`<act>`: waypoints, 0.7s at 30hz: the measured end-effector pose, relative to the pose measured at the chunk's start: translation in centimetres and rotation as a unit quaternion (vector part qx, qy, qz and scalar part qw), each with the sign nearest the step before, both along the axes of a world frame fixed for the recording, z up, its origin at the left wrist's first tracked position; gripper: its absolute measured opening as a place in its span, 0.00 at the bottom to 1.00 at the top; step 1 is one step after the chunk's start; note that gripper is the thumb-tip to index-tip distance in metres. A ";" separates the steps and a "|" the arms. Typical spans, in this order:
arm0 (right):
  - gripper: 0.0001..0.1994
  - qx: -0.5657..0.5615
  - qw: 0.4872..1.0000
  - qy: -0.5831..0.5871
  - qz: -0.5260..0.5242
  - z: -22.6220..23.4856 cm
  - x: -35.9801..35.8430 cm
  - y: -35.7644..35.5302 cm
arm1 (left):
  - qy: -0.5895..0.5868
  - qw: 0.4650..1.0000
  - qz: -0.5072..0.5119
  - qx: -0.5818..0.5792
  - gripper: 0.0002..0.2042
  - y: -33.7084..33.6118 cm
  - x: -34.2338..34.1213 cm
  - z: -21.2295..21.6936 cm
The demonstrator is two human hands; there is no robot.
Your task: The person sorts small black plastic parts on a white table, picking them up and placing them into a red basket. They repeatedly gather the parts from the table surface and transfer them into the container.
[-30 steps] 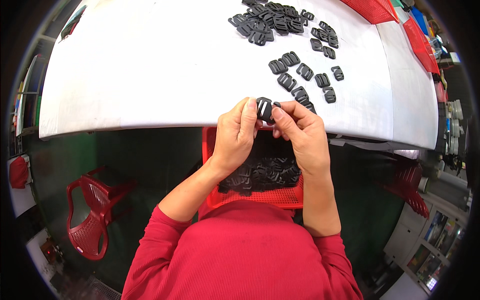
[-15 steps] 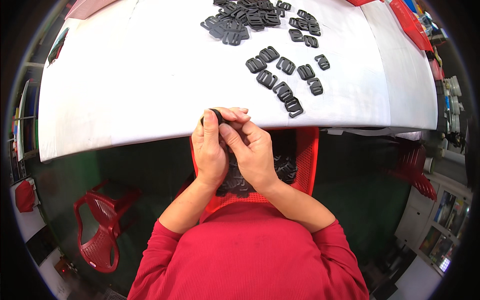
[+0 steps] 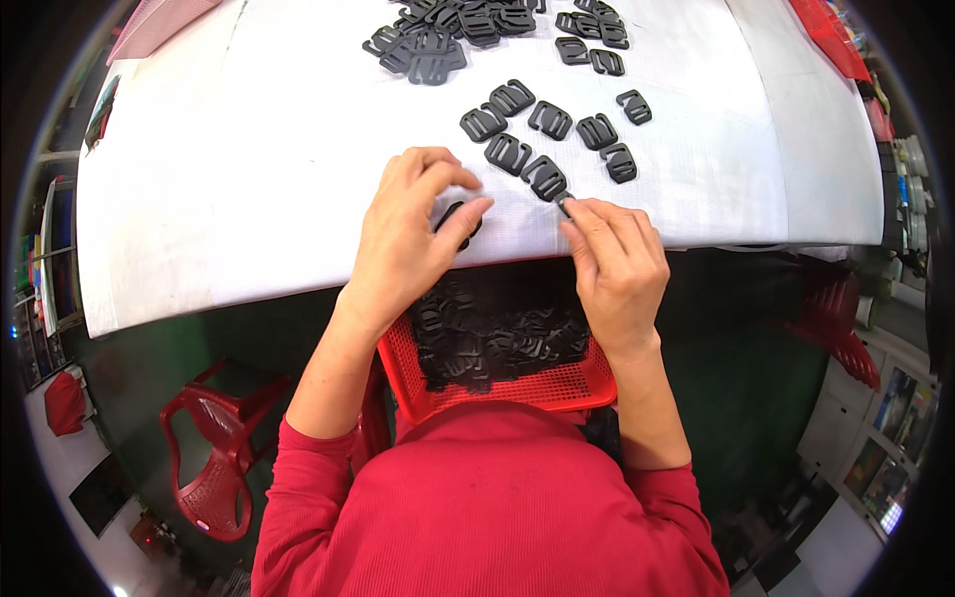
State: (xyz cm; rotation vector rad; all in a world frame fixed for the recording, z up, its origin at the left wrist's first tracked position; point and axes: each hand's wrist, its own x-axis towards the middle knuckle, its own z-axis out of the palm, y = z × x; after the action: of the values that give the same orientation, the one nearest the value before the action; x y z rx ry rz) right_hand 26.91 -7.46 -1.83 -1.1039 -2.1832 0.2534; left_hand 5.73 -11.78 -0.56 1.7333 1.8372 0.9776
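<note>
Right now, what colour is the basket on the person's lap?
Red. The basket is perforated plastic, filled with black buckles; it shows best in the head view.

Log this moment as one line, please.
left hand: pinching black buckle part | right hand: setting buckle by row | red basket below

Left hand [image 3: 408, 239] curled, thumb meeting fingertips (pinch). Right hand [image 3: 617, 269] likewise pinched, fingers bunched. Both forearms bare, red sleeves pushed up.
</note>
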 end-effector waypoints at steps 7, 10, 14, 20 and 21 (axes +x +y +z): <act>0.18 -0.047 0.997 0.003 -0.053 -0.4 2.0 5.1 | 0.081 0.996 -0.001 0.022 0.28 0.6 -1.3 -0.9; 0.26 -0.010 0.993 -0.075 -0.096 -2.3 1.8 8.5 | 0.138 0.985 -0.106 0.014 0.47 1.8 -0.8 -1.2; 0.28 -0.043 0.992 -0.117 -0.004 -3.4 -1.0 9.3 | 0.204 0.967 -0.153 0.026 0.63 5.3 0.4 -2.6; 0.20 -0.094 0.984 -0.005 0.149 -2.4 -2.0 7.2 | 0.143 0.965 -0.200 0.085 0.58 5.9 0.7 -2.8; 0.19 -0.093 0.984 0.015 0.152 -2.1 -1.7 6.2 | 0.143 0.966 -0.205 0.070 0.58 4.9 0.7 -2.7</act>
State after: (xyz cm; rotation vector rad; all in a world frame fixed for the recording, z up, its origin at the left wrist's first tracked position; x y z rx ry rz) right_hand 25.17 -1.23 -3.95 -0.8518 -2.3333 0.6147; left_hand 6.44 -6.88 -3.23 2.3228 1.4947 0.7318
